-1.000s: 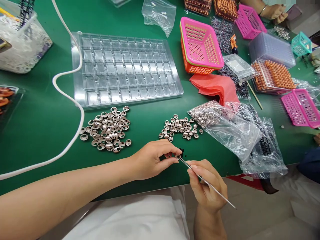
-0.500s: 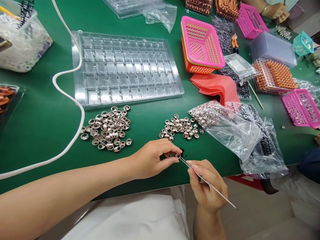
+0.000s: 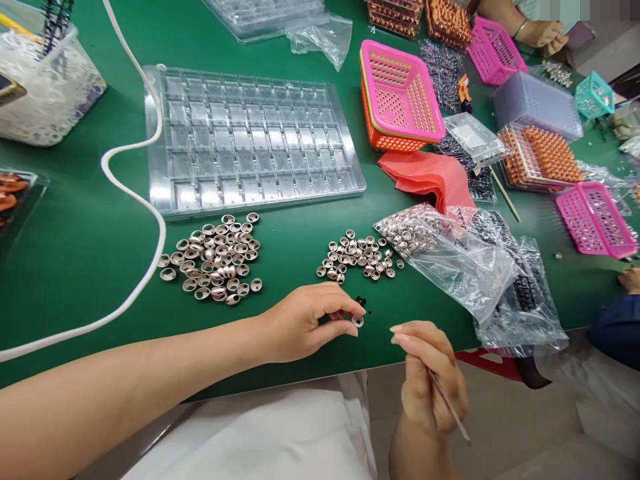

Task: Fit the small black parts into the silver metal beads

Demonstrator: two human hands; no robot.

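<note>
A: Surface, room?

B: Green table point(image 3: 295, 260) under the left hand point(image 3: 309, 320), pale floor point(image 3: 510, 427) past its near edge. Red seat point(image 3: 489, 363) right of the right hand point(image 3: 435, 373). Another person's hand point(image 3: 546, 37) far ahead-right.

A: Hands?

B: Left pinches 1 metal ring point(image 3: 357, 320) at the fingertips, over the table. Right is curled round the tweezers point(image 3: 454, 413).

A: Pointing which way?

B: Ring's open face tilts up toward the person, hole visible. Tweezers' long axis slants from the right palm back and rightward, toward the person's side. Front end hidden by the fingers, can't tell where the tips are.

A: Edges, room to move?

B: Table edge runs just behind the left wrist; right fingertips are over the table, palm out past the edge. Green table shows between the 2 hands. Black bits point(image 3: 360, 301) just ahead of the left fingertips. Large rings point(image 3: 220, 252) ahead-left of the left hand, small rings point(image 3: 361, 249) ahead-right, more green between. Clear compartment tray point(image 3: 255, 140) beyond the large rings. Plastic bag of rings point(image 3: 457, 267) ahead-right of the right hand.
</note>
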